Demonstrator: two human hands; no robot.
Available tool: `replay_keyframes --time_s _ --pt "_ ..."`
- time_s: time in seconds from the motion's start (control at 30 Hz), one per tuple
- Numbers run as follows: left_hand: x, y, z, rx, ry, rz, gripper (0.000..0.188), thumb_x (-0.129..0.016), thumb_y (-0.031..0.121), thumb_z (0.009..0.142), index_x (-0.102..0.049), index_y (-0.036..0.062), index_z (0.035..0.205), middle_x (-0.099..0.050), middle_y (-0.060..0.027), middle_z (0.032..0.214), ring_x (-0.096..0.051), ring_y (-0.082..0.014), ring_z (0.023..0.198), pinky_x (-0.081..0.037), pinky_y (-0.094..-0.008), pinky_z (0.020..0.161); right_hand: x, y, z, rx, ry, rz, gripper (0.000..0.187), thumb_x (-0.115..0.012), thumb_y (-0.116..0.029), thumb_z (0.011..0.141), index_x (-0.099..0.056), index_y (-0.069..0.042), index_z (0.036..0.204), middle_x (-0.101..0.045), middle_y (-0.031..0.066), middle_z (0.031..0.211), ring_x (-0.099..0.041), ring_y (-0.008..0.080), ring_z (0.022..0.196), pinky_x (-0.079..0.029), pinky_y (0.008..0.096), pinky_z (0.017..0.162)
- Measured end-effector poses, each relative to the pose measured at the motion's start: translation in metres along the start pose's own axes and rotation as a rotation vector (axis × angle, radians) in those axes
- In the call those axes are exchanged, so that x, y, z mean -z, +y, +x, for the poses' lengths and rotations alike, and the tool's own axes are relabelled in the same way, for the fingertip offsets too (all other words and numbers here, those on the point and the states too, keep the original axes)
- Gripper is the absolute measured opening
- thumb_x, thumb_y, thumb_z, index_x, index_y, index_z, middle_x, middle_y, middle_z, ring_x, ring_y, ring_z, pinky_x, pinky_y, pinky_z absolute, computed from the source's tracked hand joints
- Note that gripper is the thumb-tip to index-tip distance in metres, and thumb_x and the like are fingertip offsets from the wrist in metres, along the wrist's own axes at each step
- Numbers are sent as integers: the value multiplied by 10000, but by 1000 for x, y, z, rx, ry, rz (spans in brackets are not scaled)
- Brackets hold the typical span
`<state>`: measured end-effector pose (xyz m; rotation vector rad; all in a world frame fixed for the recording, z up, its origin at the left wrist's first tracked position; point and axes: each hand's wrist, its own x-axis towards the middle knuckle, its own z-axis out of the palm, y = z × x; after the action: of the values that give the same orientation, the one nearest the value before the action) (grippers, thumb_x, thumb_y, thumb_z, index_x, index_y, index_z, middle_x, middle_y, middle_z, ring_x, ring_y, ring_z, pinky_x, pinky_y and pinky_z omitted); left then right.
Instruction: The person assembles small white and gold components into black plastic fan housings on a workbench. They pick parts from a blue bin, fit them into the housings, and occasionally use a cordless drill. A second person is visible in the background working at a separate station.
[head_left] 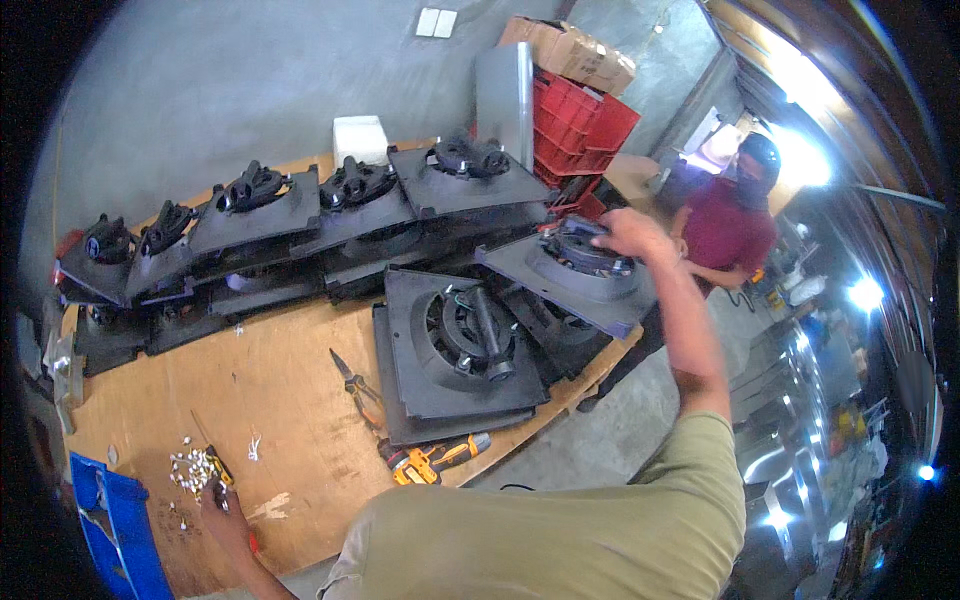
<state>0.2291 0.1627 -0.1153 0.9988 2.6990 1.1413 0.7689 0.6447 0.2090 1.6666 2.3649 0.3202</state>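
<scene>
My right hand reaches far across the table and is closed on the raised centre of a square black fan unit. That unit rests tilted on another at the table's right edge. Down at the left, my left hand is low over the tabletop with its fingers drawn together. They are next to a yellow-and-black screwdriver handle and a scatter of small white pieces; what they hold is hidden. Nearer the middle lies another fan unit, a cylindrical part across its centre, stacked on a dark plate.
More black fan units stand stacked along the table's back. Pliers and a yellow cordless drill lie on the wooden table. A blue bin is at the left front, red crates behind. A person stands beyond the right edge.
</scene>
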Motion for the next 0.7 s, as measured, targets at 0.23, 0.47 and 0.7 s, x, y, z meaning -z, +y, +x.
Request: replay_keyframes --time_s 0.23,0.47,0.7 --pt "19 -18 18 -23 19 80 349 -689 198 823 -651 -5 1104 -658 -222 1072 -629 -380 1000 -490 -419 898 49 -53 -115 79 82 23 542 -710 -273 817 -553 -92 1304 -654 228 1086 -614 418 1018 -485 468 866" --pt "17 -66 68 94 -122 26 374 -699 235 806 -658 35 1120 -656 -197 1111 -618 -366 1041 -484 -440 921 86 -141 -198 103 17 173 549 -695 -21 683 -546 -14 1211 -676 237 1011 -653 416 974 -500 445 833" --pt "12 -114 85 -46 -160 -8 346 -674 175 799 -652 45 1119 -658 -188 1066 -615 -375 1016 -491 -445 894 84 -285 -196 269 55 180 499 -763 -101 719 -569 -23 1173 -675 221 895 -651 406 892 -502 447 753"
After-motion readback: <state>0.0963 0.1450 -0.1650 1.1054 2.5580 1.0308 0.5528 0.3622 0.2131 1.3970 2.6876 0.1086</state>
